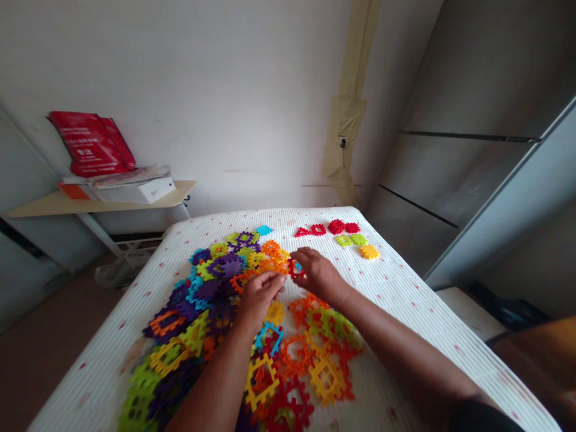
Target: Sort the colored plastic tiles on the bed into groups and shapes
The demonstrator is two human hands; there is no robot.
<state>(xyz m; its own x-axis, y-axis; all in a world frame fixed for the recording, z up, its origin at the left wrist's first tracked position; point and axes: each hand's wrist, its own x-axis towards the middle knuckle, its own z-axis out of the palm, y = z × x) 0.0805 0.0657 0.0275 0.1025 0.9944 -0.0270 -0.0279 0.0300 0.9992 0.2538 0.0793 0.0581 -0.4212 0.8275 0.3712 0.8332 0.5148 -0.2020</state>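
A large heap of plastic interlocking pieces with notched edges, in purple, blue, green, yellow, orange and red, covers the left and middle of the bed-like surface (396, 300). Over its middle is my left hand (263, 292), fingers pressed together; whatever they pinch is hidden. My right hand (320, 275) is just to the right, its fingers and thumb closed around a red interlocking piece (296, 269) at the heap's edge. Orange pieces (272, 249) lie beyond my hands. Nearer my forearms are a yellow frame piece (261, 381) and an orange frame piece (297, 354).
Toward the far right, red pieces (336, 226), green pieces (359, 239) and a yellow piece (369, 252) lie apart from the heap. A blue piece (264, 230) is at the far edge. Left stands a shelf (40, 204) with a red bag (92, 144); a cabinet (432, 174) is right.
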